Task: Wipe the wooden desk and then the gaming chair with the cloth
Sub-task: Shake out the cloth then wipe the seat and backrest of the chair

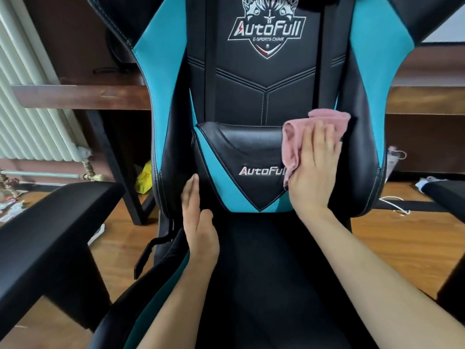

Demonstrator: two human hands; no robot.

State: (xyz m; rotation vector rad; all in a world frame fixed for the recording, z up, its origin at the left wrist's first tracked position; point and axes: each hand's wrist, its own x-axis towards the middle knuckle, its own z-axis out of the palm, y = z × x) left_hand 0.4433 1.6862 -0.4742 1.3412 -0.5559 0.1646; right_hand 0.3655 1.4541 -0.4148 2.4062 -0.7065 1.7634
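**Wood-floored room: a hand presses a cloth to a gaming chair**

Wooden floorboards and a dark wooden desk lie behind a black and teal gaming chair, seen from the person's own head, looking down at the seat. A white radiator stands at far left. The right hand lies flat, fingers straight and slightly spread, pressing a pink cloth against the right side of the chair's lumbar cushion and the backrest behind it. Crumpled cloth shows above and left of the fingers. The left hand holds nothing; its fingers are straight and together, touching the backrest just left of the cushion. A black armrest fills the lower left.
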